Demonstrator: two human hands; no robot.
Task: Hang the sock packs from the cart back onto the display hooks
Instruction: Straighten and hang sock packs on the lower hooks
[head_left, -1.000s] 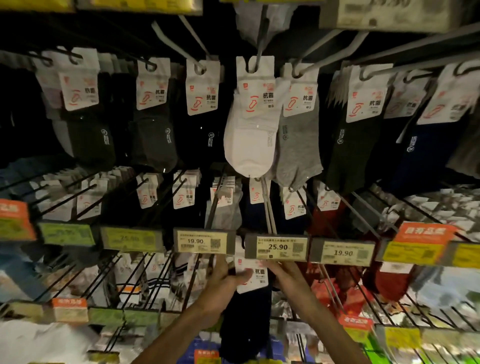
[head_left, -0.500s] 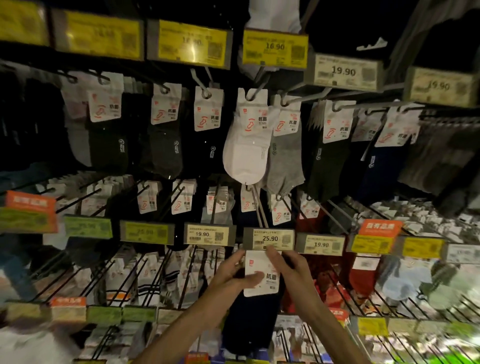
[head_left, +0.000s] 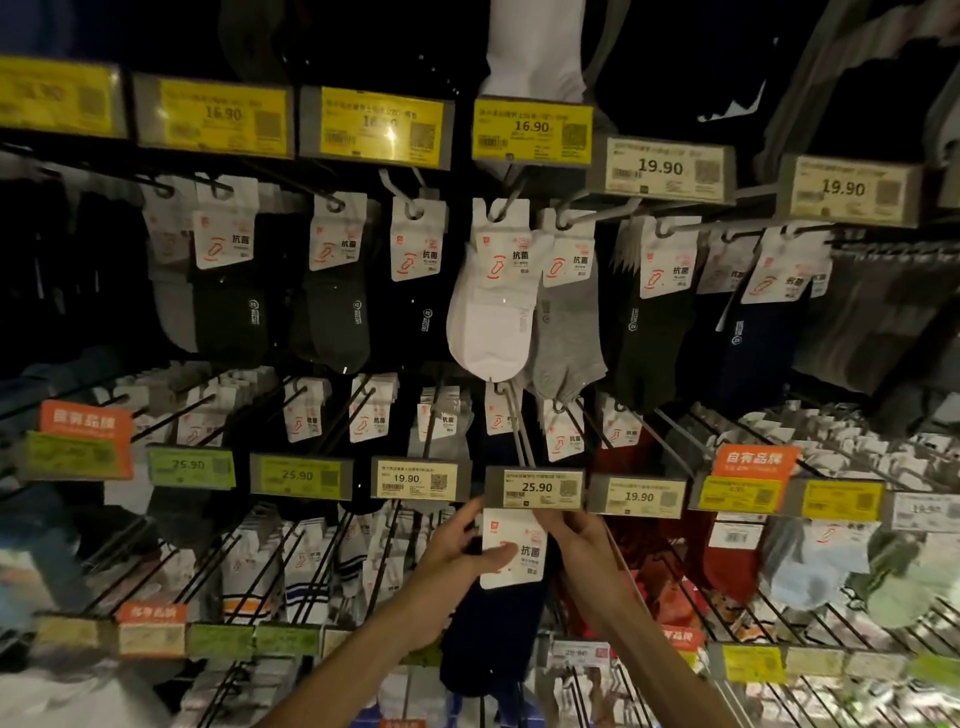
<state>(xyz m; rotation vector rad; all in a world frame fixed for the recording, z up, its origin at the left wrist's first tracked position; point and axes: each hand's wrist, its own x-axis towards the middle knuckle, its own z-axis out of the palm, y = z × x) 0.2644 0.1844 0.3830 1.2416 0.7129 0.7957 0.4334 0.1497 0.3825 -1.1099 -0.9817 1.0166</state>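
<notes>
Sock pack (head_left: 522, 569) is hanging between my hands: my left hand (head_left: 454, 551) is pinching its card, my right hand (head_left: 576, 535) is pinching its upper corner, just below the 25.90 price tag (head_left: 535, 488).

Top rail of the display rack (head_left: 519, 431), from the left edge: first yellow tag (head_left: 223, 111) reads 16.90, the second yellow tag (head_left: 382, 122) is smeared, 16-something, and the third yellow tag (head_left: 531, 126) gives 16.90 again. Toward the right edge, two pale tags (head_left: 660, 166), both 19.90. Middle rail: two green tags (head_left: 297, 474) at 25.90, a white tag (head_left: 406, 478) at 19.90, the centre tag (head_left: 536, 487) at 25.90, and its neighbour tag (head_left: 639, 496) at 19.90. Orange signs (head_left: 753, 458) near both edges read 自有品牌. The header card (head_left: 521, 254) on the white socks says 抗菌, as does the dark sock pack (head_left: 530, 551) just under the centre tag. Finer print is unreadable.
</notes>
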